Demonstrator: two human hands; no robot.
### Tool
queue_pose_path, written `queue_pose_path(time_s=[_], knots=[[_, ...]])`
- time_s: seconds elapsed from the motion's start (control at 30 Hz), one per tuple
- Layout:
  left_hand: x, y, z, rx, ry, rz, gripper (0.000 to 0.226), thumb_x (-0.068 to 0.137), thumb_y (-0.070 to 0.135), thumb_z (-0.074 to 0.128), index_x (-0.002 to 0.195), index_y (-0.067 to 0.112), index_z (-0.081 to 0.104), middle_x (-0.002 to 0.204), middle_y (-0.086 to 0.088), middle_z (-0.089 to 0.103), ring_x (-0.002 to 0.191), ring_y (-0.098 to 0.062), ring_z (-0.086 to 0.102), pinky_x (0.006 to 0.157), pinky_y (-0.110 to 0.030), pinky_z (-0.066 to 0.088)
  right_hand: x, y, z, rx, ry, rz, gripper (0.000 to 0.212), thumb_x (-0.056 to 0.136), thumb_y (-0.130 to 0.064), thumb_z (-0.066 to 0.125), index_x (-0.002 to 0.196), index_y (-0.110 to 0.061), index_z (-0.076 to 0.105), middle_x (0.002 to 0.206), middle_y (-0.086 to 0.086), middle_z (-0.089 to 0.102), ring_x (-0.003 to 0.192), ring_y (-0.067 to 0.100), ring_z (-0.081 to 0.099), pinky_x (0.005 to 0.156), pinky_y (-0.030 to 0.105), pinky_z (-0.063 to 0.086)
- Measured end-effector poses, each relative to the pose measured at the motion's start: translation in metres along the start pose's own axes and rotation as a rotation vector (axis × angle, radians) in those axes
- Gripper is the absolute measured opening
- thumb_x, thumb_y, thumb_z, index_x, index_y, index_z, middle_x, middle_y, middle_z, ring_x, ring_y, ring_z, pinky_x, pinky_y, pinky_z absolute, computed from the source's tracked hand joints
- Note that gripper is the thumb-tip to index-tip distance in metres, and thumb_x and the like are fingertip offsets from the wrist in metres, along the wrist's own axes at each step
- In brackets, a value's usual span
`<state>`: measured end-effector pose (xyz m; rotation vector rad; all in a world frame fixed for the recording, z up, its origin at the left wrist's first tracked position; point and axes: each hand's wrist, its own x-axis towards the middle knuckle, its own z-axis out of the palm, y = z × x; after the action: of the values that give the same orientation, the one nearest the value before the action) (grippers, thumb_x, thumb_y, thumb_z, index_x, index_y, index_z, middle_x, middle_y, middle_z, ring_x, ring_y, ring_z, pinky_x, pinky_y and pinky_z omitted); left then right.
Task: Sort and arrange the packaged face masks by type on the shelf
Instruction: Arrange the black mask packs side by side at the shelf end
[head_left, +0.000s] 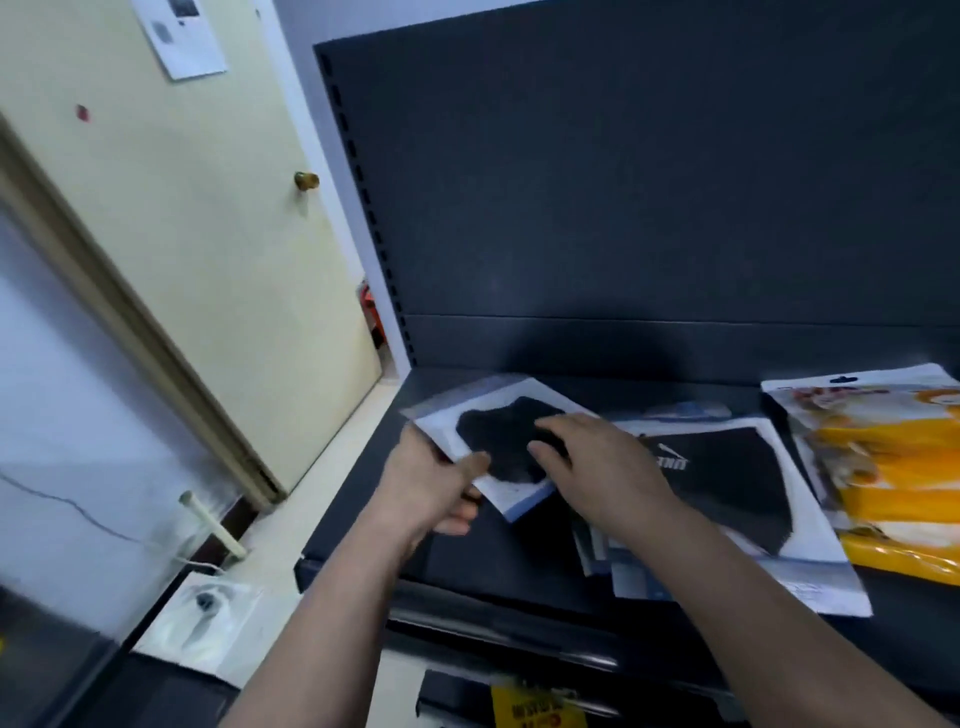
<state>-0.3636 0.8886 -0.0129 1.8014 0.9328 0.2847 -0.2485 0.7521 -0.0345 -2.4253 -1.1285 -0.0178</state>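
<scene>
The left hand (431, 483) pinches the near left corner of a clear pack (498, 415) holding a black mask, thumb on top and the other fingers curled beneath, so the pack tilts up off the dark shelf (363, 519) over its left end. The right hand (602, 467) lies just right of the left, fingers straight and slightly spread over the pack's right half; they seem to rest on the film, though blur makes the contact hard to judge. Just right of the right hand a second pack (737, 483) with a black mask and a white logo lies flat on the shelf, its left edge hidden under that hand and wrist. Under the right wrist a few smaller packs (592, 545) stick out, overlapped and too blurred to tell apart. Further right, beside the second pack, lies a yellow pack (893, 478). Well left of the left hand stands a cream door (208, 260) with a brass knob (306, 180), and below that forearm a white packet (202, 618) lies on the floor
</scene>
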Motion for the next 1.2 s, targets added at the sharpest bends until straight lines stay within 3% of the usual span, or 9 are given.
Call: queue_pose_path(time_s=[0.1, 0.13, 0.23, 0.33, 0.5, 0.73, 0.9, 1.03, 1.2], knots=[[-0.006, -0.010, -0.023, 0.911, 0.172, 0.116, 0.051, 0.082, 0.053, 0.065, 0.113, 0.014, 0.052, 0.097, -0.001, 0.067, 0.092, -0.024, 0.065, 0.065, -0.030, 0.041, 0.000, -0.013, 0.014, -0.128, -0.206, -0.018, 0.045, 0.092, -0.051, 0.042, 0.130, -0.026, 0.051, 0.134, -0.003, 0.051, 0.124, 0.018, 0.042, 0.098, 0.034, 0.036], [-0.005, -0.009, -0.028, 1.016, 0.214, 0.225, 0.046, 0.084, 0.052, 0.062, 0.116, 0.021, 0.054, 0.104, 0.001, 0.067, 0.100, -0.024, 0.062, 0.069, -0.031, 0.043, 0.000, -0.013, 0.016, -0.121, -0.267, -0.023, 0.045, 0.092, -0.048, 0.046, 0.131, -0.026, 0.050, 0.138, -0.002, 0.047, 0.129, 0.018, 0.037, 0.102, 0.034, 0.033], [0.018, -0.015, -0.026, 0.955, -0.099, 0.578, 0.054, 0.089, 0.039, 0.061, 0.141, 0.035, 0.046, 0.144, 0.002, 0.049, 0.133, -0.021, 0.041, 0.103, -0.034, 0.041, -0.001, -0.008, 0.018, 0.039, -0.307, -0.025, 0.045, 0.091, -0.039, 0.055, 0.134, -0.028, 0.047, 0.151, -0.004, 0.032, 0.143, 0.014, 0.018, 0.113, 0.031, 0.022], [0.038, -0.026, -0.009, 0.951, -0.439, 0.538, 0.059, 0.096, 0.047, 0.048, 0.150, 0.041, 0.026, 0.163, 0.001, 0.013, 0.149, -0.016, 0.010, 0.120, -0.037, 0.015, -0.008, -0.001, 0.017, 0.109, -0.165, 0.005, 0.039, 0.094, -0.030, 0.052, 0.132, -0.029, 0.049, 0.150, -0.006, 0.034, 0.143, 0.010, 0.018, 0.114, 0.030, 0.021], [0.050, -0.034, 0.002, 1.266, -0.244, 0.373, 0.073, 0.092, 0.067, 0.028, 0.153, 0.030, 0.015, 0.152, -0.011, 0.032, 0.135, -0.035, 0.035, 0.107, -0.047, 0.037, -0.024, 0.014, 0.010, -0.253, -0.068, 0.230, 0.039, 0.097, -0.031, 0.040, 0.136, -0.026, 0.041, 0.149, -0.001, 0.032, 0.143, 0.025, 0.013, 0.114, 0.046, 0.017], [0.063, -0.026, 0.013, 1.238, -0.204, 0.348, 0.073, 0.092, 0.066, 0.028, 0.153, 0.030, 0.012, 0.152, -0.011, 0.030, 0.136, -0.035, 0.030, 0.104, -0.051, 0.038, -0.030, 0.021, 0.012, -0.150, -0.153, 0.230, 0.043, 0.099, -0.036, 0.035, 0.141, -0.030, 0.033, 0.156, -0.006, 0.020, 0.146, 0.015, 0.005, 0.117, 0.041, 0.006], [0.067, -0.023, 0.012, 1.240, -0.191, 0.308, 0.071, 0.094, 0.063, 0.027, 0.154, 0.029, 0.009, 0.156, -0.011, 0.023, 0.139, -0.036, 0.026, 0.106, -0.053, 0.036, -0.043, 0.026, 0.002, -0.131, 0.050, 0.333, 0.057, 0.090, -0.006, 0.043, 0.141, -0.031, 0.037, 0.155, -0.006, 0.024, 0.146, 0.017, 0.008, 0.117, 0.040, 0.006], [0.057, -0.006, 0.029, 1.146, -0.141, 0.382, 0.068, 0.096, 0.053, 0.039, 0.153, 0.024, 0.016, 0.159, -0.011, 0.016, 0.142, -0.035, 0.021, 0.107, -0.052, 0.032, -0.059, 0.038, -0.005, -0.121, -0.024, 0.403, 0.046, 0.094, -0.041, 0.044, 0.140, -0.033, 0.037, 0.155, -0.006, 0.025, 0.145, 0.020, 0.012, 0.115, 0.045, 0.012], [0.039, 0.020, 0.079, 0.753, -0.270, 0.637, 0.046, 0.096, 0.042, 0.050, 0.134, 0.015, 0.051, 0.132, -0.010, 0.054, 0.125, -0.029, 0.045, 0.099, -0.038, 0.042, -0.070, 0.052, -0.014, 0.000, -0.092, 0.239, 0.048, 0.092, -0.038, 0.052, 0.138, -0.032, 0.042, 0.153, -0.010, 0.027, 0.144, 0.011, 0.012, 0.116, 0.038, 0.006]])
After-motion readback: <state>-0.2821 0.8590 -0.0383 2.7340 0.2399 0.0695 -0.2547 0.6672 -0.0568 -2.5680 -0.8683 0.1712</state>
